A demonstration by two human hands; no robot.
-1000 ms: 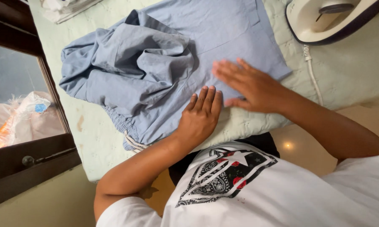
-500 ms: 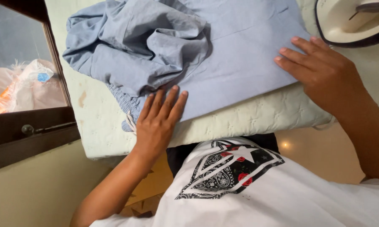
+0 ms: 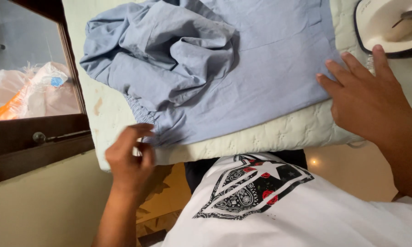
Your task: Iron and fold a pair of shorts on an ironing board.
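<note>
Now, from the head camera, your left hand [image 3: 128, 158] sits at the near edge of the padded ironing board [image 3: 279, 132], its fingers pinched together on the elastic hem of the light blue garment [image 3: 242, 77]. That garment lies across the board, flat and smooth on its right half, bunched into loose folds toward the board's left end. Your right hand [image 3: 368, 98] rests flat with fingers spread, pressing the garment's right edge near the board's near edge. Just beyond those fingertips, at the far right corner, stands a white iron [image 3: 391, 25]. Left of the board is a dark-framed window [image 3: 41, 137].
</note>
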